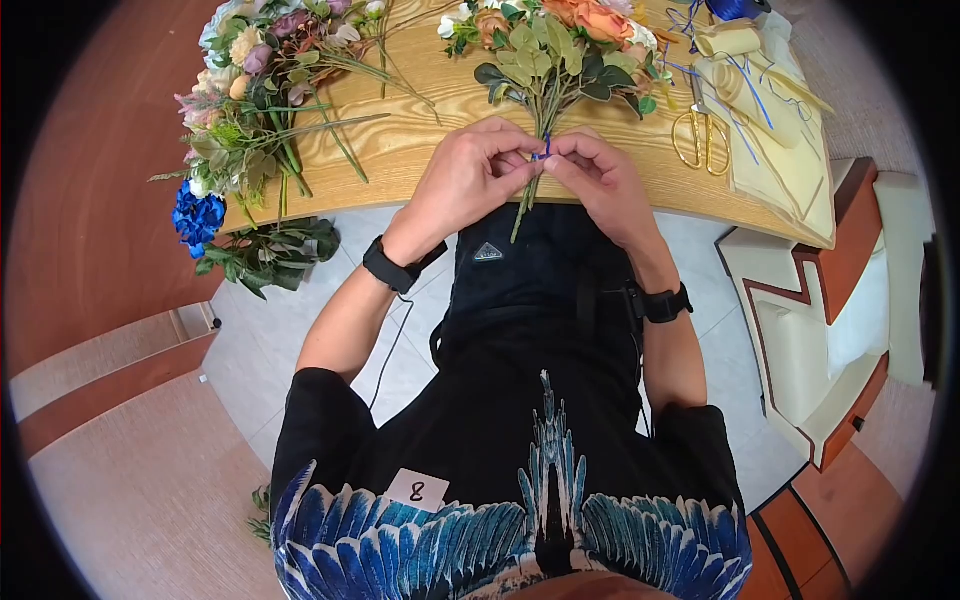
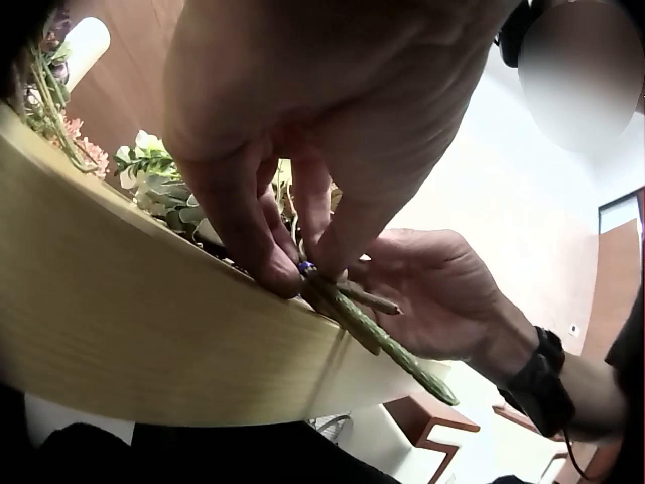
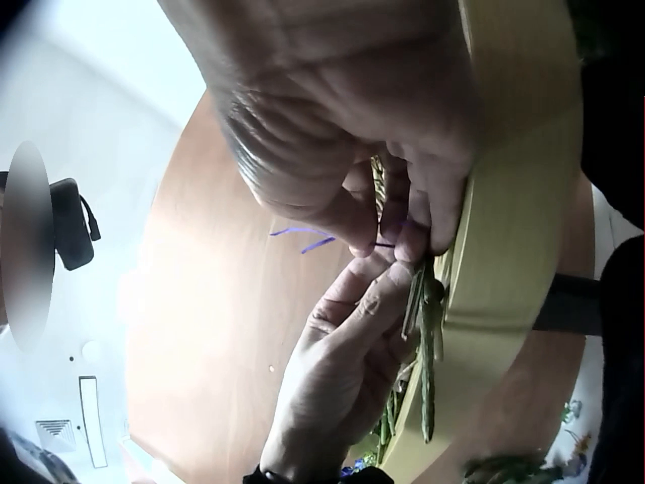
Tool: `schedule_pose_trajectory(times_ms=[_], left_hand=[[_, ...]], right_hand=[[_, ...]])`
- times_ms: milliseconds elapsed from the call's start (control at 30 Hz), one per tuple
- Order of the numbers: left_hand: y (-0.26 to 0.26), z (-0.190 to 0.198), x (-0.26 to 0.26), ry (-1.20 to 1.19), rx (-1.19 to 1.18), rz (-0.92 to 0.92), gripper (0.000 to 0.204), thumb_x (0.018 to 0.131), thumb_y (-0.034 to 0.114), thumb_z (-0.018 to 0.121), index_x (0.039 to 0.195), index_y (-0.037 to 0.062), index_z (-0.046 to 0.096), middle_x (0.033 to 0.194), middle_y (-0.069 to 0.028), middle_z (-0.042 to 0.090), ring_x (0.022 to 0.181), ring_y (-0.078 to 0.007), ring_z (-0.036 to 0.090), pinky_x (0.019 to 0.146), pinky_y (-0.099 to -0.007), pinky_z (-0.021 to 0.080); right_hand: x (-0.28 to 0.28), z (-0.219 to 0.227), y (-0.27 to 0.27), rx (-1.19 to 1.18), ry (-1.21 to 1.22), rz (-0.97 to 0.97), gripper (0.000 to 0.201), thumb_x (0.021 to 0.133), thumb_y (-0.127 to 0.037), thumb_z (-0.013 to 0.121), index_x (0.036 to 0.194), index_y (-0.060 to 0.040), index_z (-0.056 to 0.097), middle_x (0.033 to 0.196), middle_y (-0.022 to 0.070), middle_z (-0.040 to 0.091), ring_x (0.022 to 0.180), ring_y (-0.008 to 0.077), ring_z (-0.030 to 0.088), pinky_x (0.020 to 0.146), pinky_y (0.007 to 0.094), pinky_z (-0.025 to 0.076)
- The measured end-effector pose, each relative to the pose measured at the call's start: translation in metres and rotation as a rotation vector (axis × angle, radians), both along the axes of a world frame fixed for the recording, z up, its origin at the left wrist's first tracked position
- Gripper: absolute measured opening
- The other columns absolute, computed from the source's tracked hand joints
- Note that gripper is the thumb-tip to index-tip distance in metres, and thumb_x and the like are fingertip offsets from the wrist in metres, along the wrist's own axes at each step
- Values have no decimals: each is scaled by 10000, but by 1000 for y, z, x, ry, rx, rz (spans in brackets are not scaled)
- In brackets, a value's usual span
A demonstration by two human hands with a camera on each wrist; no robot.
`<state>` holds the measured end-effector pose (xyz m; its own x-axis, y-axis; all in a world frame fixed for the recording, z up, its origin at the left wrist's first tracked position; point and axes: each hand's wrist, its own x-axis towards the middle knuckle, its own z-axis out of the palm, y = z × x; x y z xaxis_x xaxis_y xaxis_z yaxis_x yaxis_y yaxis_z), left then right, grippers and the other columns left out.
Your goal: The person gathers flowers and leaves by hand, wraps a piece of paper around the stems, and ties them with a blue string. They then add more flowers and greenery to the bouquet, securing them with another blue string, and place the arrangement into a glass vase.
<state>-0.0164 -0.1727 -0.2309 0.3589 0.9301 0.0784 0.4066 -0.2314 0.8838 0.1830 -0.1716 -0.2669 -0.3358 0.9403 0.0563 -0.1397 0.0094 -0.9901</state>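
A bouquet (image 1: 545,60) of orange roses, white flowers and green leaves lies at the table's front edge, its bound stems (image 1: 524,212) sticking out over the edge toward the body. A thin blue ribbon (image 1: 547,146) goes around the stems. From the left, my left hand (image 1: 462,175) pinches the ribbon at the stems between thumb and fingers. My right hand (image 1: 603,190) pinches it from the other side, fingertips close to the left ones. Loose ribbon ends (image 3: 302,238) show beside the right fingers in the right wrist view. The knot area is mostly hidden by fingertips.
Gold-handled scissors (image 1: 702,140) lie right of the bouquet, beside yellow wrapping paper (image 1: 790,165) with blue ribbon scraps. A blue ribbon spool (image 1: 736,8) is at the far right. More artificial flowers (image 1: 250,80) cover the table's left, with a blue flower (image 1: 198,212) overhanging the edge.
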Motion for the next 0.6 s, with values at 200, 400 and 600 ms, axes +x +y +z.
schedule_pose_trajectory(times_ms=[200, 400, 600], left_hand=[[5, 8, 2, 155, 153, -30, 134, 841, 40, 713, 959, -23, 703, 895, -63, 659, 700, -120, 630, 629, -253, 511], [5, 7, 6, 146, 195, -4, 120, 839, 64, 725, 927, -17, 708, 852, -73, 652, 682, -155, 631, 615, -278, 504], [6, -2, 3, 144, 126, -7, 118, 858, 90, 713, 931, -3, 706, 855, -81, 645, 663, -164, 601, 607, -278, 481]], right_hand=[[8, 5, 7, 39, -27, 77, 120, 915, -42, 654, 1011, 29, 661, 994, 24, 593, 933, 82, 581, 837, 233, 469], [6, 7, 6, 75, 12, 5, 114, 922, -46, 646, 1004, 33, 642, 992, 29, 601, 924, 88, 591, 851, 236, 468], [2, 7, 0, -175, 113, -100, 135, 950, -57, 607, 1051, 30, 590, 979, 49, 638, 894, 96, 628, 830, 251, 519]])
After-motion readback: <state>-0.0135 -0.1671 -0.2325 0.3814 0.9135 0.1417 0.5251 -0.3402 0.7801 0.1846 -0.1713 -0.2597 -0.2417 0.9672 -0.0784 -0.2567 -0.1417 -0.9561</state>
